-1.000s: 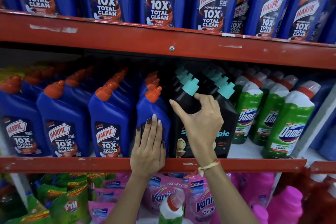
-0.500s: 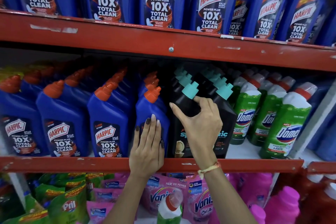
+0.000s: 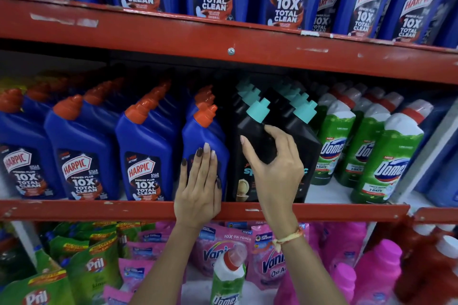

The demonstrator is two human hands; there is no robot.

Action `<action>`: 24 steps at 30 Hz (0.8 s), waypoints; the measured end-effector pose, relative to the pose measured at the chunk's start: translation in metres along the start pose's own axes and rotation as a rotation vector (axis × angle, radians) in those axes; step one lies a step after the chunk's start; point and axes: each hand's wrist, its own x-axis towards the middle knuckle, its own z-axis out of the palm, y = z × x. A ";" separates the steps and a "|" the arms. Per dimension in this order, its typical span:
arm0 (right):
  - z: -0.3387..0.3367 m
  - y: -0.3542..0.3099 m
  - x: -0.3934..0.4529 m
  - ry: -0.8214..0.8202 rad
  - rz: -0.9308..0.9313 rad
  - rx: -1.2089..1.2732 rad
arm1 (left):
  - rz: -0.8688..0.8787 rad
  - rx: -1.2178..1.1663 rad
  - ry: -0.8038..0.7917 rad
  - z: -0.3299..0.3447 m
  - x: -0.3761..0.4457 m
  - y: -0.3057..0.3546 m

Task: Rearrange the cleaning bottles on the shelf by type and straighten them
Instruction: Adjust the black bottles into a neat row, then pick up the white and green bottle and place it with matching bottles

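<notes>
On the middle shelf (image 3: 148, 209), at the centre of the view, both hands work the front row of bottles. The left hand (image 3: 198, 190) lies flat, fingers (image 3: 205, 156) extended and released, palm against the label face of a blue Harpic bottle (image 3: 205, 136); no grip is closed around it. This bottle stands upright at the right end of the blue row, its orange cap (image 3: 205, 115) at 12 o'clock from the fingertips.

The right hand (image 3: 277, 168) is curled in an open pinch over the front black bottle (image 3: 250, 156), just beside the blue one at its 3 o'clock. The thumb (image 3: 247, 148) and index finger (image 3: 275, 131) touch or nearly touch the bottle's shoulder; whether they are clamped on it cannot be told. The teal cap (image 3: 257, 110) sits at 11 o'clock from the index fingertip, clear of the hand. A second black bottle (image 3: 304, 141) stands behind the right hand at 2 o'clock.

Green Domex bottles (image 3: 386, 161) fill the shelf at 3 o'clock from the black ones. Further blue Harpic bottles (image 3: 81, 156) line the shelf at 9 o'clock. A thread band (image 3: 287, 239) circles the right wrist.
</notes>
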 end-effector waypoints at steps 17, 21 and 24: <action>-0.025 0.045 -0.171 -0.171 0.426 0.198 | -0.018 -0.023 -0.019 0.001 -0.002 -0.001; -0.026 0.060 -0.221 -0.323 0.660 0.193 | -0.034 -0.032 -0.027 0.001 -0.002 0.000; -0.023 0.065 -0.242 -0.384 0.761 0.087 | -0.047 -0.025 -0.031 0.001 -0.002 0.000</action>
